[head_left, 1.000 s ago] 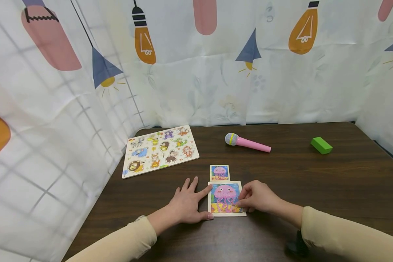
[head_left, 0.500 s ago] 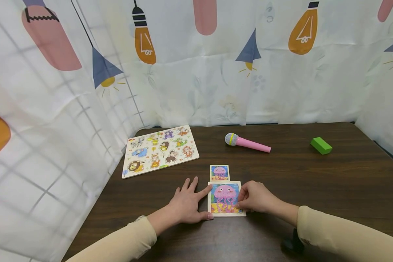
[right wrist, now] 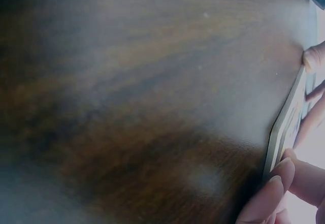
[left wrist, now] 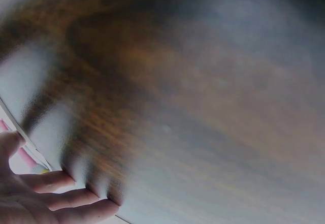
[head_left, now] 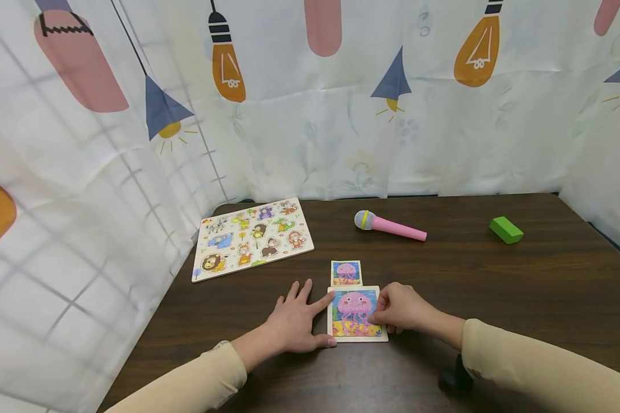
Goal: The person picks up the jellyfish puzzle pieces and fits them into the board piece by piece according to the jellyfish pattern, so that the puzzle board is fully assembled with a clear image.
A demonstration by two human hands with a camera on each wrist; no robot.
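Observation:
A square jigsaw puzzle (head_left: 355, 304) of a pink jellyfish lies in a pale frame on the dark table. At its left edge my left hand (head_left: 301, 320) rests with fingers spread, index fingertip and thumb on the frame. My right hand (head_left: 404, 308) has its fingers curled over the puzzle's right side, thumb and fingertips together at the lower-right puzzle piece (head_left: 376, 331). In the right wrist view the thumb and fingers (right wrist: 284, 176) meet close to the frame's edge (right wrist: 277, 132). The left wrist view shows the left hand (left wrist: 45, 198) with fingers outstretched.
A small jellyfish picture card (head_left: 347, 273) touches the puzzle frame's far edge. Farther back lie an animal puzzle board (head_left: 253, 238), a pink toy microphone (head_left: 395, 227) and a green block (head_left: 506, 229). A patterned curtain (head_left: 310, 143) hangs behind the table.
The lower-right piece, a little out of line a second ago, now sits flush in the picture. My right hand and sleeve have shifted slightly left; my left hand stays put.

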